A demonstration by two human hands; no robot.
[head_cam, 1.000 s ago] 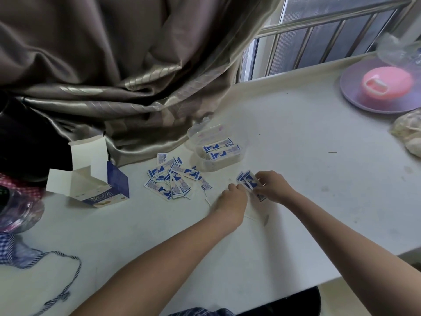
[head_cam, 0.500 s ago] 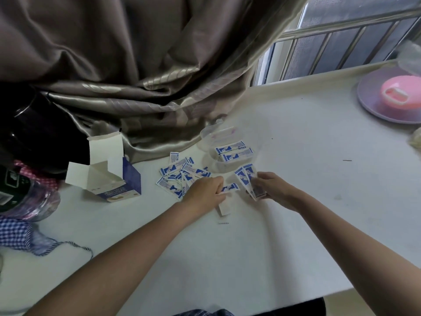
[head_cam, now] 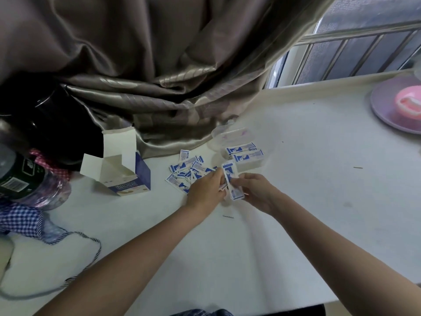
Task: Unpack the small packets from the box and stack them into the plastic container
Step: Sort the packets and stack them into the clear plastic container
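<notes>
Since half a second ago, left hand [head_cam: 205,192] has carried a packet to the bundle [head_cam: 232,181] pinched in right hand [head_cam: 255,192]. Box [head_cam: 120,166] is emptied; some packets fill container [head_cam: 241,153], loose pile [head_cam: 189,173] remains on desk [head_cam: 319,156].

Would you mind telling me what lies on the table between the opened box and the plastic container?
In the head view, a loose pile of blue-and-white packets lies between the opened box and the plastic container.
</notes>
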